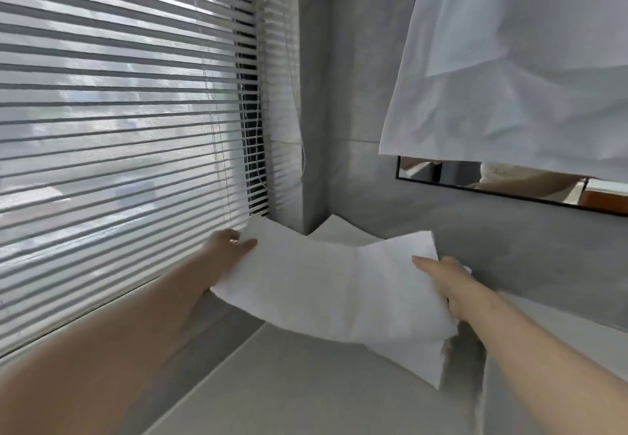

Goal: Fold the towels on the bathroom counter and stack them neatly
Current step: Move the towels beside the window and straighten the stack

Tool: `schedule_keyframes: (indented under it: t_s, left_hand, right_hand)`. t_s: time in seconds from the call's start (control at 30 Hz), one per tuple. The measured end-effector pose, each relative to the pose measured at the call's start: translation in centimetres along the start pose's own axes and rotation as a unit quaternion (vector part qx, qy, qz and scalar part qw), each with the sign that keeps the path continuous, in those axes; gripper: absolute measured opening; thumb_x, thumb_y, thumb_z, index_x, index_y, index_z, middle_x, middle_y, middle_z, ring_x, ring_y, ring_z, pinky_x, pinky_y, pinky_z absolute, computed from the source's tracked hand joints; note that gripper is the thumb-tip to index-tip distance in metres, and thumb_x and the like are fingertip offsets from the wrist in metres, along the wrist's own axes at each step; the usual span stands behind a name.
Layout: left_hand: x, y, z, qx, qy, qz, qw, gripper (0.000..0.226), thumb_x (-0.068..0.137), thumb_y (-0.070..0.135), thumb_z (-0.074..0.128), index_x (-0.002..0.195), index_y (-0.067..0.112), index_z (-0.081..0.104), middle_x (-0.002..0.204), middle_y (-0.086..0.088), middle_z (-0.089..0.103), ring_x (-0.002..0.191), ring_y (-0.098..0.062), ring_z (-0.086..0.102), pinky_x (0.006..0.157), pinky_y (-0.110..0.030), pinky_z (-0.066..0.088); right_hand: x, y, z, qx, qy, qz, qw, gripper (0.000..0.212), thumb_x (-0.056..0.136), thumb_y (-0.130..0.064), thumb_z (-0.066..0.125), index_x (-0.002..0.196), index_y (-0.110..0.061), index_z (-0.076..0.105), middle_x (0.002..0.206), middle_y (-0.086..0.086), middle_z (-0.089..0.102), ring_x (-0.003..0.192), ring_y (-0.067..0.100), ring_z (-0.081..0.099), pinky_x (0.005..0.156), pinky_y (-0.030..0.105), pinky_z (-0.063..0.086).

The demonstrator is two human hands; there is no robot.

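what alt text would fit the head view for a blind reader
A left hand and right hand hold a folded white towel by its ends above a grey counter beside window blinds. A white cloth hangs over a mirror.

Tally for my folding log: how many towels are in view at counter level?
2: the held towel, stretched between the left hand and right hand, and the corner towel lying behind it. Others may be hidden beneath.

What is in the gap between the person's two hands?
The head view shows a white towel spanning that whole gap. The left hand grips one end and the right hand grips the other, holding it above the counter.
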State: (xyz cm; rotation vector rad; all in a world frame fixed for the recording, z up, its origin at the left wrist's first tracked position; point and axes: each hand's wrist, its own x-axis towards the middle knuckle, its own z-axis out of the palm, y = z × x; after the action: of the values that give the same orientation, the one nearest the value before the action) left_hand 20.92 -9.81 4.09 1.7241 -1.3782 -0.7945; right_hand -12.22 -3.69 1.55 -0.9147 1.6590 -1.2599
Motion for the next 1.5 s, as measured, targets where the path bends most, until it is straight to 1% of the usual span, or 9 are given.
schedule_keyframes:
  t_s: [0.1,0.23,0.33,0.47,0.7,0.9,1.17,1.3,1.5]
  left_hand:
    - [2.1,1.1,0.6,-0.027,-0.053,-0.008,0.998,0.008,0.086,0.017,0.065,0.087,0.011,0.059,0.091,-0.010,0.061,0.072,-0.020,0.056,0.067,-0.027,0.046]
    - [5.3,2.2,2.1,-0.039,-0.063,0.002,0.997,0.030,0.082,-0.001,0.059,0.108,0.010,0.049,0.095,-0.013,0.056,0.078,-0.027,0.056,0.071,-0.036,0.050]
    - [7.2,3.8,4.1,0.038,-0.022,0.090,0.995,0.019,0.083,-0.003,0.048,0.086,0.015,0.042,0.076,-0.001,0.043,0.070,-0.020,0.043,0.053,-0.028,0.032]
    - [9.4,5.9,6.4,0.155,-0.012,0.197,0.968,0.024,0.087,-0.002,0.046,0.077,0.019,0.053,0.086,0.000,0.055,0.089,-0.023,0.051,0.072,-0.027,0.039]
    - [12.4,6.8,11.6,0.231,-0.031,0.211,0.949,0.035,0.085,0.002,0.039,0.074,0.029,0.059,0.108,0.000,0.061,0.098,-0.025,0.057,0.081,-0.032,0.049]
    - [14.2,6.2,15.4,0.253,-0.047,0.201,0.945,0.031,0.087,0.006,0.040,0.087,0.025,0.065,0.105,-0.003,0.055,0.092,-0.029,0.055,0.075,-0.030,0.046]
    - [16.0,4.8,17.6,0.272,-0.058,0.211,0.937,0.031,0.088,0.005,0.034,0.080,0.028,0.053,0.096,0.000,0.050,0.081,-0.025,0.051,0.064,-0.027,0.040]
    - [16.3,3.9,18.2,0.283,-0.061,0.211,0.933,0.030,0.088,0.003,0.033,0.088,0.026,0.052,0.104,-0.002,0.050,0.088,-0.025,0.049,0.072,-0.030,0.043]
    - [16.3,3.4,18.2,0.308,-0.066,0.219,0.924,0.033,0.086,-0.002,0.034,0.095,0.024,0.051,0.113,-0.003,0.045,0.089,-0.023,0.045,0.078,-0.034,0.046]
  right_hand:
    - [0.9,-0.5,-0.3,0.017,0.034,-0.016,0.999,0.040,0.090,-0.020,0.060,0.121,0.003,0.052,0.115,0.023,0.061,0.099,0.036,0.061,0.085,0.046,0.050]
    - [2.2,-1.3,-0.8,0.033,0.063,-0.013,0.997,0.036,0.092,-0.019,0.059,0.120,0.004,0.052,0.108,0.021,0.062,0.092,0.034,0.060,0.081,0.043,0.049]
    - [3.2,-1.8,-1.3,0.048,0.066,-0.004,0.997,0.028,0.093,-0.016,0.057,0.113,0.003,0.053,0.094,0.016,0.062,0.079,0.030,0.059,0.068,0.037,0.049]
    - [4.1,-1.8,-1.9,0.083,0.060,0.012,0.995,0.018,0.094,-0.012,0.055,0.107,0.000,0.056,0.085,0.012,0.060,0.074,0.027,0.056,0.060,0.032,0.043]
    - [6.9,-0.4,-3.0,0.107,0.115,0.036,0.987,0.021,0.094,-0.012,0.054,0.108,0.003,0.056,0.085,0.013,0.059,0.075,0.028,0.056,0.060,0.032,0.044]
    - [8.9,1.2,-3.8,0.089,0.158,0.039,0.983,0.019,0.094,-0.014,0.053,0.104,0.002,0.055,0.085,0.013,0.058,0.076,0.029,0.056,0.062,0.030,0.044]
    - [10.7,2.5,-3.8,0.070,0.179,0.065,0.979,0.018,0.094,-0.015,0.052,0.102,0.001,0.055,0.096,0.015,0.058,0.082,0.029,0.055,0.060,0.028,0.042]
    - [11.0,3.0,-3.7,0.057,0.187,0.074,0.978,0.014,0.094,-0.013,0.052,0.097,0.000,0.055,0.086,0.013,0.057,0.076,0.027,0.054,0.058,0.027,0.041]
    - [11.6,4.5,-4.1,0.019,0.190,0.092,0.977,0.024,0.092,-0.009,0.051,0.111,0.006,0.055,0.107,0.022,0.059,0.090,0.031,0.057,0.067,0.031,0.045]
